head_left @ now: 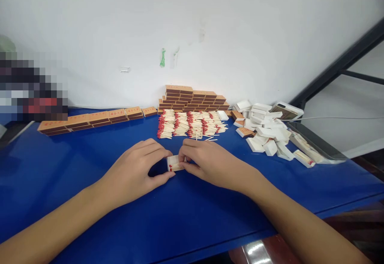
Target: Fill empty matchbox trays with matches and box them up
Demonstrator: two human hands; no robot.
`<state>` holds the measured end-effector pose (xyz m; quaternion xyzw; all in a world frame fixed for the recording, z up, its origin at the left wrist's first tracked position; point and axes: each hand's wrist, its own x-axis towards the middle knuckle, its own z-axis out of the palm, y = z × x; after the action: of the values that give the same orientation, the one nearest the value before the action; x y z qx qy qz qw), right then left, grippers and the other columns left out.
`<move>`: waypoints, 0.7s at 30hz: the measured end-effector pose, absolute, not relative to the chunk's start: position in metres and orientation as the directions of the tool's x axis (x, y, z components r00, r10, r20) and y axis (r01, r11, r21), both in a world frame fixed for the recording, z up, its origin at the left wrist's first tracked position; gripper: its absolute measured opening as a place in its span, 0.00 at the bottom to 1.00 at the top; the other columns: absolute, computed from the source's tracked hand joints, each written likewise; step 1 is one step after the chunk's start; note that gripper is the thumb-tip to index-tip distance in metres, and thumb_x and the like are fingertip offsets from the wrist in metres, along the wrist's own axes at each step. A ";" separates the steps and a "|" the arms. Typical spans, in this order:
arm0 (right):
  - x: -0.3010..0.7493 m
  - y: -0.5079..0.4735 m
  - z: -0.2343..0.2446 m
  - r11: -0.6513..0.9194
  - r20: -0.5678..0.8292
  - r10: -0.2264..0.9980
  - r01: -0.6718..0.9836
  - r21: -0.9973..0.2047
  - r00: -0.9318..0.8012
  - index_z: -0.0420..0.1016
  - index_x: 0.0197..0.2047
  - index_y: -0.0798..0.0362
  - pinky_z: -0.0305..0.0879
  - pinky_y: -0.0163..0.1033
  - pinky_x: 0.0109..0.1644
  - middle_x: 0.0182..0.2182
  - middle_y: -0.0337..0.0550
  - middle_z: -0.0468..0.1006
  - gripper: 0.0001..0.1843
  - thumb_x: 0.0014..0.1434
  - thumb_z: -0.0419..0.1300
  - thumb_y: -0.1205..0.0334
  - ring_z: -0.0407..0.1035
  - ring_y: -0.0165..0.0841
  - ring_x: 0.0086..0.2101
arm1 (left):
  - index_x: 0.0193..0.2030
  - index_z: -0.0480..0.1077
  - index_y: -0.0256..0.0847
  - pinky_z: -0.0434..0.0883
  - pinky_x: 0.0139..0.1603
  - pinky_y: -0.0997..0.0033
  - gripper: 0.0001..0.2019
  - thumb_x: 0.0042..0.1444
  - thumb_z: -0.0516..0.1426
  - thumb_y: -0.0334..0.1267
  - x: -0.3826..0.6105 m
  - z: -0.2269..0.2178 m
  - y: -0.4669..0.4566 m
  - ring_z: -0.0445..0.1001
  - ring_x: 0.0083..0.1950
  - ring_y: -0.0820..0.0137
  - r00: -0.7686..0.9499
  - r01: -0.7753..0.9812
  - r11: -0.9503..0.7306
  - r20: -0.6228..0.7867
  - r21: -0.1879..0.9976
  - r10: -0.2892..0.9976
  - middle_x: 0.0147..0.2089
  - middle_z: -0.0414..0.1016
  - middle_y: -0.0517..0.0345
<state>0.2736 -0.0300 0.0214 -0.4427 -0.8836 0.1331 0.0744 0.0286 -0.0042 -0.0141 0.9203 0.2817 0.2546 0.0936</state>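
Observation:
Both hands meet over a small white matchbox tray (174, 163) filled with red-tipped matches, low on the blue table (90, 200). My left hand (136, 172) curls round the tray's left end, thumb under it and fingers bent over it. My right hand (207, 162) pinches the tray's right end with fingers pressed together. Just beyond the hands lies a heap of loose red-tipped matches (190, 125).
Orange matchbox sleeves are stacked against the wall (192, 98), and a row of them (93, 119) runs to the left. A pile of white inner trays (265, 130) lies at the right. A phone with a cable (286, 111) and a clear lid (315, 142) sit beyond it.

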 end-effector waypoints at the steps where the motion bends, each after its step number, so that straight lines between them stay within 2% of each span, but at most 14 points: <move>1: 0.274 -0.030 0.021 0.573 0.018 0.801 0.758 -0.311 -0.598 0.77 0.43 0.55 0.60 0.39 0.39 0.44 0.46 0.79 0.04 0.73 0.62 0.66 0.72 0.33 0.36 | 0.52 0.78 0.40 0.74 0.51 0.57 0.11 0.68 0.65 0.42 0.029 -0.014 -0.004 0.78 0.49 0.60 0.713 0.468 -0.826 0.419 0.315 0.563 0.47 0.83 0.53; 4: 0.282 -0.025 0.023 0.585 0.061 0.789 0.717 -0.379 -0.612 0.78 0.42 0.53 0.61 0.38 0.39 0.42 0.44 0.80 0.03 0.72 0.64 0.66 0.72 0.32 0.37 | 0.52 0.78 0.41 0.74 0.50 0.58 0.10 0.68 0.65 0.42 0.028 -0.014 -0.005 0.78 0.49 0.61 0.711 0.472 -0.823 0.416 0.316 0.567 0.47 0.83 0.54; 6: 0.297 -0.019 0.028 0.583 0.154 0.802 0.701 -0.411 -0.577 0.79 0.41 0.52 0.62 0.37 0.40 0.37 0.42 0.80 0.05 0.72 0.64 0.64 0.72 0.33 0.36 | 0.53 0.78 0.42 0.74 0.51 0.58 0.11 0.68 0.65 0.43 0.027 -0.014 -0.005 0.79 0.49 0.61 0.702 0.484 -0.813 0.411 0.323 0.581 0.47 0.83 0.54; 8: 0.320 -0.009 0.035 0.546 0.277 0.838 0.741 -0.391 -0.470 0.79 0.40 0.52 0.61 0.38 0.38 0.33 0.41 0.79 0.07 0.72 0.63 0.62 0.70 0.33 0.33 | 0.53 0.79 0.43 0.75 0.52 0.58 0.12 0.67 0.65 0.44 0.025 -0.015 -0.004 0.79 0.49 0.60 0.691 0.501 -0.800 0.404 0.331 0.600 0.48 0.83 0.54; 10: 0.346 0.002 0.039 0.467 0.324 0.873 0.817 -0.338 -0.365 0.80 0.38 0.52 0.60 0.39 0.37 0.32 0.42 0.79 0.07 0.70 0.63 0.62 0.69 0.34 0.32 | 0.54 0.79 0.44 0.75 0.52 0.57 0.13 0.67 0.65 0.45 0.022 -0.016 -0.003 0.80 0.50 0.60 0.682 0.517 -0.785 0.391 0.341 0.618 0.48 0.83 0.54; 13: 0.379 0.018 0.038 0.383 0.185 0.922 0.863 -0.329 -0.339 0.83 0.37 0.51 0.60 0.40 0.36 0.30 0.43 0.80 0.08 0.66 0.63 0.60 0.70 0.35 0.31 | 0.53 0.80 0.44 0.76 0.51 0.57 0.13 0.68 0.64 0.47 0.020 -0.016 -0.002 0.80 0.50 0.60 0.681 0.523 -0.774 0.371 0.358 0.631 0.48 0.83 0.53; 16: 0.390 0.028 0.028 0.350 0.043 0.930 0.848 -0.399 -0.364 0.85 0.40 0.51 0.60 0.40 0.36 0.31 0.43 0.81 0.10 0.64 0.66 0.53 0.70 0.36 0.31 | 0.53 0.80 0.43 0.76 0.51 0.57 0.14 0.68 0.63 0.48 0.019 -0.015 -0.002 0.80 0.50 0.60 0.682 0.522 -0.773 0.368 0.361 0.633 0.48 0.83 0.53; 21: 0.382 0.031 0.018 0.346 -0.029 0.915 0.818 -0.460 -0.404 0.84 0.42 0.52 0.61 0.39 0.36 0.32 0.42 0.79 0.14 0.64 0.65 0.50 0.68 0.34 0.32 | 0.54 0.81 0.43 0.77 0.52 0.57 0.15 0.68 0.63 0.49 0.018 -0.015 -0.002 0.79 0.51 0.59 0.674 0.530 -0.769 0.371 0.358 0.638 0.49 0.84 0.52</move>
<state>0.3821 0.0313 0.0177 -0.5333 -0.8121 0.2058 0.1175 0.0178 -0.0018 -0.0147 0.9083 0.3216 0.2436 0.1108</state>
